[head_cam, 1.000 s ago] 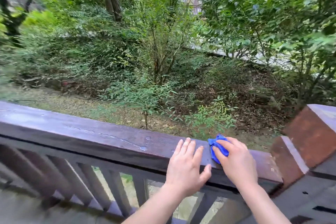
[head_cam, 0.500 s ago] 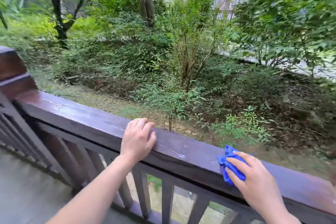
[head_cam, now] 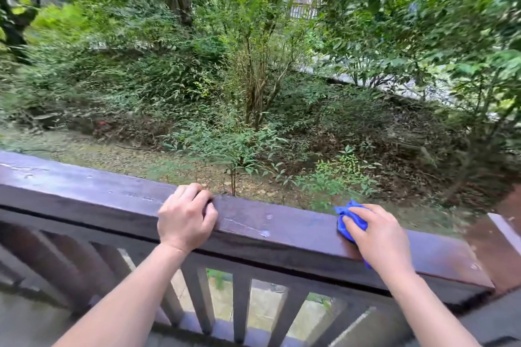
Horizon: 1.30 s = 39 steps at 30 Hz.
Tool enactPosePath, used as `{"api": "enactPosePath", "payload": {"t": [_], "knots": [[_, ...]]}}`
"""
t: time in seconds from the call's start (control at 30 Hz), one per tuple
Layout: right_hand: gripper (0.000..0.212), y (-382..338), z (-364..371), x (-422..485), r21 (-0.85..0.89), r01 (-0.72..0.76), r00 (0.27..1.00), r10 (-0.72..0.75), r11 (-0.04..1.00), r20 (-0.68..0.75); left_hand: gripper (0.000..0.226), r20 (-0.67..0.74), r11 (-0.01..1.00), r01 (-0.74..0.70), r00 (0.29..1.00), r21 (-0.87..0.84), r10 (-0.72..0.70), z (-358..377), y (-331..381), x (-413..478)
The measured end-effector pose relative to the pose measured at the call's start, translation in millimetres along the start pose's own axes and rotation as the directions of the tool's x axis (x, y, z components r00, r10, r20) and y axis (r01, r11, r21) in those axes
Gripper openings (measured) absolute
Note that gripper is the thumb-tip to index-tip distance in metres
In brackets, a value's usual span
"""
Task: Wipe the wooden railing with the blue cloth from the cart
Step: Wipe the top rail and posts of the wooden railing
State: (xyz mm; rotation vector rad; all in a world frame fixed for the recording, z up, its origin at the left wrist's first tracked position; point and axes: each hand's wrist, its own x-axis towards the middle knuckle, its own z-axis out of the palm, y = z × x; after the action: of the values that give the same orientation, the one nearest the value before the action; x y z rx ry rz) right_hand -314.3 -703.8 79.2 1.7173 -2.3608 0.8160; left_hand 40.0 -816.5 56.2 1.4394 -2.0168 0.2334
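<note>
**Both hands on the rail, cloth at the right**

At the far left we see the dark brown wooden railing [head_cam: 84, 191] run in from the frame edge, its flat top worn and glossy, with pale scuffs and a thin crack line near the middle. Its top lies bare from the left edge to our left hand, and again between our two hands. Below it, slanted dark wooden balusters [head_cam: 198, 293] stand with open gaps between them, pale ground showing through.

Our left hand [head_cam: 184, 220] rests on the rail's top, fingers curled over the far edge, closed on the rail itself and holding nothing loose.

Further right, our right hand [head_cam: 377, 236] presses down on the crumpled bright blue cloth [head_cam: 348, 215], which lies on the railing's top near its far edge. The fingers lie over the cloth, loosely bent; soft folds stick out left of the fingertips, and a small blue corner shows at the near edge under the palm.

At the right end the rail meets a reddish-brown wooden post [head_cam: 504, 248]. Beyond the railing, green shrubs [head_cam: 253, 79] and leaf litter fill the slope. We can read no writing or labels anywhere.
</note>
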Motion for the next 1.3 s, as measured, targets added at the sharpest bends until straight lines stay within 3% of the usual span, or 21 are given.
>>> {"api": "enactPosePath", "payload": {"t": [0.07,0.2,0.27,0.37,0.6,0.67,0.8,0.9,1.0,1.07,1.2,1.3], "knots": [[0.020,-15.1,8.9,-8.4,0.029,0.034,0.999,-0.033,0.999,-0.026,0.025,-0.024,1.000,-0.010,1.000,-0.005,0.010,1.8,-0.1,0.1],[0.021,-28.4,20.1,-35.9,0.099,0.370,0.927,-0.374,0.924,0.021,0.023,-0.089,0.999,-0.046,0.995,-0.013,0.045,4.2,0.0,0.1],[0.020,-15.2,12.2,-19.2,0.070,0.301,0.952,-0.304,0.951,0.029,0.023,-0.102,0.999,-0.044,0.994,-0.009,0.043,4.6,0.4,0.5],[0.020,-12.3,7.2,1.1,0.056,0.037,0.999,-0.037,0.998,0.003,0.025,-0.090,0.999,-0.032,0.995,0.013,0.033,5.7,0.7,0.4],[0.025,-63.2,25.0,-24.5,0.176,0.394,0.910,-0.409,0.902,0.061,0.027,-0.060,0.999,-0.038,0.997,0.024,0.039,10.3,-2.1,1.4],[0.020,-37.3,15.4,-18.3,0.125,0.363,0.928,-0.371,0.923,0.044,0.026,-0.063,0.999,-0.027,0.998,0.029,0.029,13.4,-5.2,0.4],[0.018,-5.9,6.5,-2.3,0.037,0.103,0.995,-0.103,0.994,-0.005,0.027,-0.089,0.998,-0.031,0.995,0.052,0.035,17.1,-8.8,-1.5],[0.021,-48.8,22.9,-11.7,0.072,0.267,0.964,-0.265,0.961,-0.033,0.027,-0.085,0.998,-0.027,0.996,0.058,0.031,13.2,-7.9,-0.5],[0.027,-63.3,29.9,-24.7,0.125,0.487,0.869,-0.493,0.865,0.028,0.027,-0.081,0.998,-0.015,0.996,0.060,0.020,9.6,-5.6,1.1],[0.026,-53.5,27.3,-19.0,0.136,0.475,0.872,-0.486,0.869,0.061,0.026,-0.075,0.998,-0.015,0.997,0.066,0.019,9.1,-4.8,0.0],[0.025,-80.7,33.0,4.4,0.143,0.277,0.950,-0.293,0.950,0.104,0.026,-0.081,0.997,-0.028,0.996,0.075,0.034,8.9,-4.4,-0.4],[0.030,-108.6,42.6,-1.8,0.183,0.382,0.899,-0.410,0.906,0.153,0.025,-0.090,0.998,-0.036,0.995,0.060,0.041,8.7,-6.1,0.9]]}}
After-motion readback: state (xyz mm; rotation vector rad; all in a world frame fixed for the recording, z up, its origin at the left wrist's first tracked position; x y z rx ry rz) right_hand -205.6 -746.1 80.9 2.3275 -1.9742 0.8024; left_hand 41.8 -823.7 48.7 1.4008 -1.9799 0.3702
